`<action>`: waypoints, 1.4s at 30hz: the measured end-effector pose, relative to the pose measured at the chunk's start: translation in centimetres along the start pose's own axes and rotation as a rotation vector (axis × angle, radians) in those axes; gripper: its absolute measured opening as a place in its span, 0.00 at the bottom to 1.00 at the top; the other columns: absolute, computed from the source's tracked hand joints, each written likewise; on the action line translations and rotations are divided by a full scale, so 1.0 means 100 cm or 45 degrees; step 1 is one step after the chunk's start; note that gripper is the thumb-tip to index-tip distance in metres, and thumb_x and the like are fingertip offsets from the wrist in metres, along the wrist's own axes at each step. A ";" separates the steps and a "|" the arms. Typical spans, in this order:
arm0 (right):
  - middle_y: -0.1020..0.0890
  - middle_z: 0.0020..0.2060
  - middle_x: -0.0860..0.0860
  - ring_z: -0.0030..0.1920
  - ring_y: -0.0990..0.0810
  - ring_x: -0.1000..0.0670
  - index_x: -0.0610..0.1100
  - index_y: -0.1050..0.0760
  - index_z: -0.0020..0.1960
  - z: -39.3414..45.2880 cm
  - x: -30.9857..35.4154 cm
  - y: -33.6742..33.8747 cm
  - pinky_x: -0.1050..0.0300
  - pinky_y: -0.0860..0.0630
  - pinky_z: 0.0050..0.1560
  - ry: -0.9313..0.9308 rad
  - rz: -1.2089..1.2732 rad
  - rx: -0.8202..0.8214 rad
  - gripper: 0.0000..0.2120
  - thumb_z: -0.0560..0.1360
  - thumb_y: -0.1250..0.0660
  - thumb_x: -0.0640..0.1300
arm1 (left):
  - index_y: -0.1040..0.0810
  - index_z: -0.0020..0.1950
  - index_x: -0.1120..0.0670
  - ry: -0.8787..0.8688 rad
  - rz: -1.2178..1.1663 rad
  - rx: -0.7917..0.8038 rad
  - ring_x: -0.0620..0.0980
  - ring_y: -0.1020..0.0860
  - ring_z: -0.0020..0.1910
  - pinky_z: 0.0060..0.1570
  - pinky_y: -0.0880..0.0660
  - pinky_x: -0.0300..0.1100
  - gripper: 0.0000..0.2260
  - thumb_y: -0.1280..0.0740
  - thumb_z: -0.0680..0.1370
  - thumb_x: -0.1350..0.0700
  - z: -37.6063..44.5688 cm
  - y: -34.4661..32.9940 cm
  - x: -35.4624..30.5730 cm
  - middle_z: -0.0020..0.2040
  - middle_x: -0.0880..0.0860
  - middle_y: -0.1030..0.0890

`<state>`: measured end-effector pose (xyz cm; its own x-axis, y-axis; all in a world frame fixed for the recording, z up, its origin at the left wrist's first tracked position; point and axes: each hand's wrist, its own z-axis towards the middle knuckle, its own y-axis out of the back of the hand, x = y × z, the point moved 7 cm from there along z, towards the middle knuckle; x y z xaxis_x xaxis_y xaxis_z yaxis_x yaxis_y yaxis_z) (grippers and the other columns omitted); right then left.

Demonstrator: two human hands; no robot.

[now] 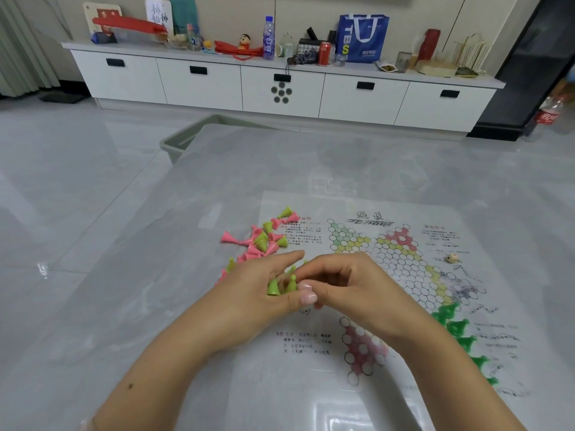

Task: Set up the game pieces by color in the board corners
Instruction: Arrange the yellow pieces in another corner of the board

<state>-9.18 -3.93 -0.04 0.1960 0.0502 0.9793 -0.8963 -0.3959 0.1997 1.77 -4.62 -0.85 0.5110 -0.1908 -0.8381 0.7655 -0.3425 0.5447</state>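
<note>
A paper Chinese-checkers board (401, 265) lies flat on the grey table. My left hand (261, 293) holds several light green cone pieces (273, 287) in its palm, thumb curled over them. My right hand (348, 284) meets it from the right, its curled fingertips pinching at those pieces. A loose heap of pink and light green pieces (261, 237) lies on the board's left edge, just beyond my left hand. Dark green pieces (457, 328) stand in the board's near right corner, partly hidden by my right forearm.
A small wooden die (451, 258) lies on the board's right side. A grey-green bin (183, 138) stands off the table's far left corner. A long white cabinet (280, 88) with bottles and bags runs along the back wall.
</note>
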 end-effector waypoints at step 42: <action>0.24 0.38 0.53 0.38 0.29 0.55 0.46 0.23 0.43 0.008 -0.043 0.029 0.68 0.35 0.35 -0.105 -0.921 -0.649 0.01 0.72 0.33 0.42 | 0.19 0.41 0.48 0.214 -0.438 -0.379 0.37 0.32 0.24 0.25 0.36 0.27 0.09 0.37 0.76 0.49 -0.008 0.032 0.014 0.24 0.39 0.26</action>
<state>-12.29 -6.06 -3.72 0.7932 0.0562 0.6064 -0.6064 0.1647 0.7779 5.25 -5.21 -0.30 0.2462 0.0472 -0.9681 0.9672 -0.0771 0.2422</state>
